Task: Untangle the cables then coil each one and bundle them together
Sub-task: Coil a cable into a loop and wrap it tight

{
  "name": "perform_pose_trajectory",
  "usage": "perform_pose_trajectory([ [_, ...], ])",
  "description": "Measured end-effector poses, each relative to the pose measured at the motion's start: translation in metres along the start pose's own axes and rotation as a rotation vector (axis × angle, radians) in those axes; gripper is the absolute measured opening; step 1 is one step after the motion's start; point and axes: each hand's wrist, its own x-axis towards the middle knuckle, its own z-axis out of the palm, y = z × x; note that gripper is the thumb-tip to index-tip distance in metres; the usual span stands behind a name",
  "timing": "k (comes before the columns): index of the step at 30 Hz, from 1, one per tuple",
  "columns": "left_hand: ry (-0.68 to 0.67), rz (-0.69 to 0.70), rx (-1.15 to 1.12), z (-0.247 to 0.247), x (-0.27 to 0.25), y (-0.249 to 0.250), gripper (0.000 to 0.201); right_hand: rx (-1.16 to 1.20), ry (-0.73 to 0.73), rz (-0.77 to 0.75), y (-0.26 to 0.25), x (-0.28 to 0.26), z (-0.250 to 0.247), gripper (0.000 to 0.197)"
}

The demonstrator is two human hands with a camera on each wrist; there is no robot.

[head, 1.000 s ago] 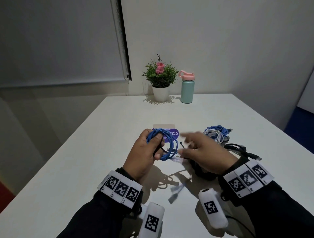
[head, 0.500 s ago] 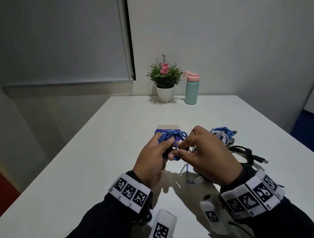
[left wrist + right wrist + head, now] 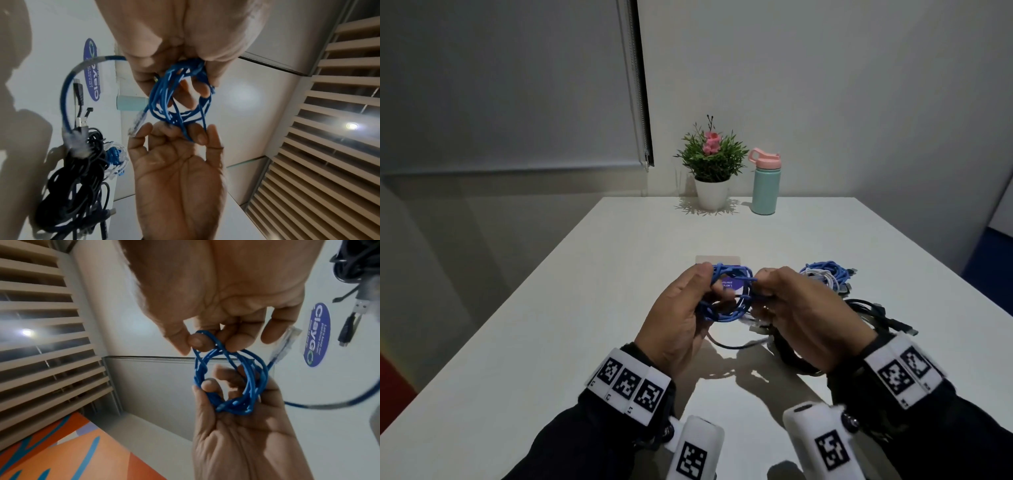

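Now, from the head view, your right hand had closed in on the blue cable coil that your left hand held above the bench; a second ago that right hand was off the coil with its fingers spread, and half a second ago it had only just reached the loops. Both grips were now on the coil from opposite sides, a little above the bench surface, in front of the purple sticker. To your right lay the blue and white bundle and the black cables, both resting on the bench and apart from your hands. From the left wrist view, your left fingers were curled through and around one side of the loops, while your right thumb and fingers pinched the far side; the clear plug of the free end hung just beside your right fingertips, and the other tail ran down toward the black pile. From the right wrist view, your right thumb and forefinger pinched a few strands at the top of the coil, not the whole bunch, and your left grip held the bottom of it. I judge you had gone from winding to securing: the coil looked formed but loose, with strands crossing, so the likely job was tucking or wrapping the free end. The loops could spring apart if either pinch slackened.
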Motion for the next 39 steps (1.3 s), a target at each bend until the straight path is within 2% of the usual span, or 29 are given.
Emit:
perform_pose_trajectory([
  [3, -0.091, 0.025, 0.043, -0.003, 0.001, 0.001, 0.032, -0.099, -0.022, -0.041, -0.004, 0.002, -0.009, 0.021],
  [6, -0.069, 0.054, 0.227, -0.004, 0.001, 0.002, 0.033, -0.314, 0.099, -0.105, -0.005, 0.005, -0.018, 0.029],
  [8, -0.045, 0.091, 0.41, -0.005, 0.0, 0.002, 0.034, -0.355, 0.152, -0.12, 0.0, 0.007, -0.018, 0.032],
  [12, 0.018, 0.162, 0.648, -0.009, 0.0, 0.005, 0.031, -0.285, 0.106, -0.079, 0.011, 0.008, -0.015, 0.035],
  [14, 0.03, 0.241, 0.73, -0.012, 0.003, 0.005, 0.025, -0.298, 0.097, -0.085, 0.01, 0.008, -0.013, 0.029],
  [17, 0.011, 0.348, 0.88, -0.014, 0.004, 0.006, 0.031, -0.22, 0.074, -0.079, 0.005, 0.007, -0.013, 0.033],
  [21, -0.008, 0.356, 0.996, -0.013, 0.003, 0.006, 0.036, 0.001, 0.043, 0.043, 0.003, 0.006, -0.01, 0.04],
  [25, 0.01, 0.355, 0.946, -0.013, 0.002, 0.006, 0.035, 0.046, 0.039, -0.018, 0.003, 0.008, -0.01, 0.031],
  [27, 0.02, 0.363, 0.955, -0.015, 0.003, 0.009, 0.031, 0.128, 0.012, -0.028, 0.0, 0.006, -0.014, 0.034],
  [30, 0.077, 0.331, 0.951, -0.022, 0.006, 0.012, 0.031, 0.154, -0.021, -0.001, -0.007, 0.004, -0.023, 0.02],
  [32, 0.106, 0.298, 0.901, -0.025, 0.008, 0.014, 0.031, 0.14, -0.009, 0.031, -0.009, 0.005, -0.029, 0.022],
  [35, 0.091, 0.12, 0.504, -0.021, 0.01, 0.014, 0.029, -0.043, 0.089, -0.004, -0.009, 0.007, -0.032, 0.018],
  [37, 0.026, 0.003, 0.196, -0.015, 0.008, 0.015, 0.03, -0.133, 0.143, -0.033, -0.008, 0.009, -0.032, 0.02],
  [39, -0.053, -0.066, 0.04, -0.012, 0.003, 0.016, 0.028, -0.149, 0.164, -0.001, -0.006, 0.01, -0.031, 0.024],
])
